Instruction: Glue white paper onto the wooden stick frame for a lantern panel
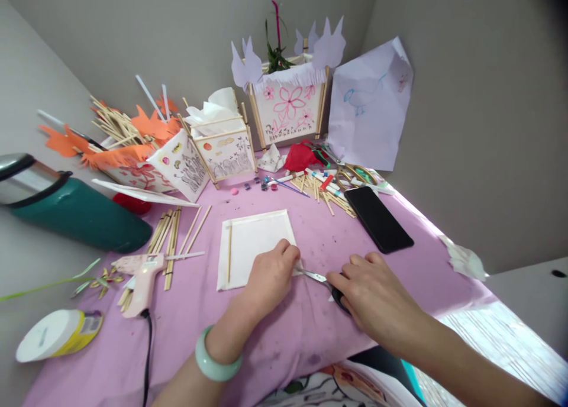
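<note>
My right hand is closed round the black handles of a pair of scissors. The silver blades point left and reach the fingertips of my left hand. That hand is closed in a pinch over the lower right corner of a white square panel; whatever lies between its fingers is hidden. The panel lies on the pink cloth with raised edges, its back side seemingly up. Along its left side runs a thin wooden stick.
A pink glue gun with a black cord, wooden sticks and a teal bottle stand left. Decorated boxes line the back. A black phone and loose markers lie right. A yellow-and-white tub is front left.
</note>
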`<state>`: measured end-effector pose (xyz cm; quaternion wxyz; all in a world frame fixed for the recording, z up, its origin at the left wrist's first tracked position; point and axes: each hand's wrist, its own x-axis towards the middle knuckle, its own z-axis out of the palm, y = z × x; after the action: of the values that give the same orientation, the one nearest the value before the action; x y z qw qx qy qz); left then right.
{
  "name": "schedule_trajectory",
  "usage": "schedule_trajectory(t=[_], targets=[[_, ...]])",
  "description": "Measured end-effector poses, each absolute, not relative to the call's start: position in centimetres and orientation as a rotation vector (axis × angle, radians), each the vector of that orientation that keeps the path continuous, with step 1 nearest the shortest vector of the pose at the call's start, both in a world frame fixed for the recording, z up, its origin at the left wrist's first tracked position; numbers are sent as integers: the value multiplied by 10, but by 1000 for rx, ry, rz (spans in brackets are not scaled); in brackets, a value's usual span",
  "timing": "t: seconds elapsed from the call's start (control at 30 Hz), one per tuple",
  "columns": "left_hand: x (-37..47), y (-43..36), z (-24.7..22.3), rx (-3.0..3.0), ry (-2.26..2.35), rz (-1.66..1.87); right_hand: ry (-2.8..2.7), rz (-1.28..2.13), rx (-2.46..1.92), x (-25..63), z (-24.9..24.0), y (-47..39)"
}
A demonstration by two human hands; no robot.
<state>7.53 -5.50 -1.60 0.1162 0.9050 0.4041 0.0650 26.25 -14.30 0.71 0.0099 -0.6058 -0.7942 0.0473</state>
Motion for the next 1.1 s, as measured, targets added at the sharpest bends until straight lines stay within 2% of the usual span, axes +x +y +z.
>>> schedule_trajectory(t=[0.1,0.17,0.33,0.5,0.63,0.73,0.9,1.1], targets=[[63,-54,-10,2469,1286,425,-2384,228,-1890,274,1,-145],[55,-58,-5,2405,1289,505,-2275,162,-1961,284,-7,-144],[50,-80,-1,2495,843,299,-2132,-41,-2121,302,-24,-132],[64,-95,-14,2727,1008,160,-2099,-154,-2178,297,-30,-126],[71,-102,-27,2874,1059,19,-2044,-260,-1942,282,-34,-131],[73,-105,-32,2917,1093,-4,-2044,-186,-1775,268,-34,-134],[78,-106,-39,2880,1159,65,-2108,15,-1620,243,-37,-132],[76,-101,-31,2722,1138,199,-2195,9,-1514,230,-45,-131]])
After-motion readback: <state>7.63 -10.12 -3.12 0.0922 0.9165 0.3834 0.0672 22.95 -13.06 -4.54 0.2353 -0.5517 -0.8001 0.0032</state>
